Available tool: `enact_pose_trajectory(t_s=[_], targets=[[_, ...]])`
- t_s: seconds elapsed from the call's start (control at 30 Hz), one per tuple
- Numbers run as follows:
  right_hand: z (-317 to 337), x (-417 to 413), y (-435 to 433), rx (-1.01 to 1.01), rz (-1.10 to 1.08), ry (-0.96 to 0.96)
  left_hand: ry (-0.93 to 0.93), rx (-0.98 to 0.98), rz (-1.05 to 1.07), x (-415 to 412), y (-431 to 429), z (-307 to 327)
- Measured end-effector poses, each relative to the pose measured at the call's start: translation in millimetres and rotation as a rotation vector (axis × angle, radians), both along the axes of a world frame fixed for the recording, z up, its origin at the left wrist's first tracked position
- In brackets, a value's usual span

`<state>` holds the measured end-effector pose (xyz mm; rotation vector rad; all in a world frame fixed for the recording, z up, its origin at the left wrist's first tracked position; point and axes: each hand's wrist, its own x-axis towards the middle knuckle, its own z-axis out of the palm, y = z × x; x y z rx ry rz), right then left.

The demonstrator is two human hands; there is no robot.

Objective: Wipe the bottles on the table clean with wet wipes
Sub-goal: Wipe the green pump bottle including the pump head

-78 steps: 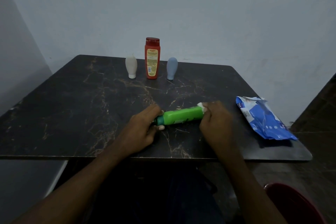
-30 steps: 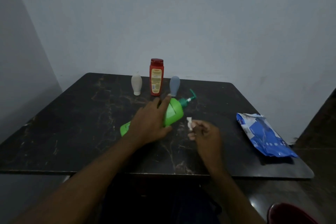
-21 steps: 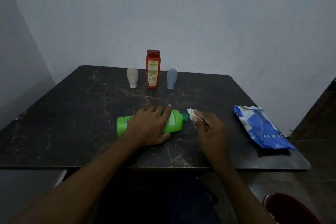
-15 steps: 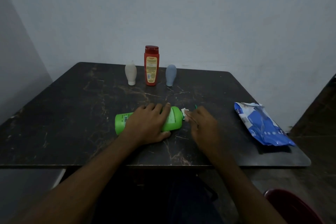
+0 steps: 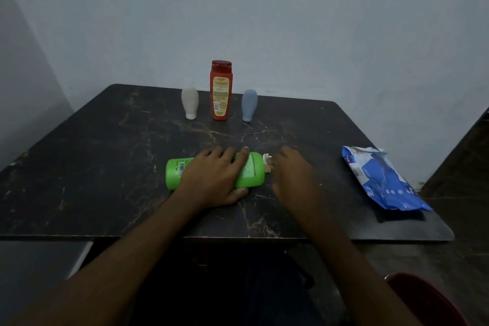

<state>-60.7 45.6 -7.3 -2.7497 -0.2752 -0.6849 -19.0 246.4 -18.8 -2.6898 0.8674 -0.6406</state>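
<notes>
head cam: worn up high, looks forward and down over the near edge of the table (image 5: pixel 79 161), wall beyond.

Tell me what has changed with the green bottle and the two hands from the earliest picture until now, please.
The green bottle was turned end for end: its pump end, first under the left hand, now points right. The left hand moved onto the bottle's body and presses it down. The right hand, holding the wet wipe, went from the base to the pump end. The three upright bottles at the back and the blue wipes pack stayed put.
</notes>
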Motion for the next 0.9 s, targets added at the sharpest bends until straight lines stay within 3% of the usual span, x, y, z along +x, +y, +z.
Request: enact_pose_trajectory(t_s=[0.2,0.3,0.37,0.5,0.6,0.67,0.77,0.9], targets=[[-23.6,-18.4,2.7,0.181,-0.035,-0.234,-0.061,-0.031,0.027,-4.9,-2.6,0.2],[-29.7,-18.2,10.2,0.353,-0.082,-0.218,-0.141,-0.105,0.021,-6.9,-4.3,0.9],[-31.8,-13.2,11.3,0.612,-0.118,-0.142,-0.184,-0.151,0.005,-8.3,-6.7,0.2],[-30.6,-5.6,7.5,1.478,0.083,0.033,-0.224,-0.188,-0.034,-8.4,-7.1,-1.5],[-32.1,-0.7,-5.0,1.737,0.261,0.193,-0.237,-0.233,-0.084,-9.4,-5.7,-2.7],[-31.9,3.1,-14.3,1.789,0.388,0.285,-0.239,-0.270,-0.107,-10.2,-4.8,-2.7],[-23.4,10.0,-25.5,1.664,0.532,0.352,-0.235,-0.307,-0.144,-11.1,-3.5,-2.1],[10.7,22.8,-44.1,1.125,0.756,0.282,-0.219,-0.285,-0.201,-9.5,-2.2,-3.1]])
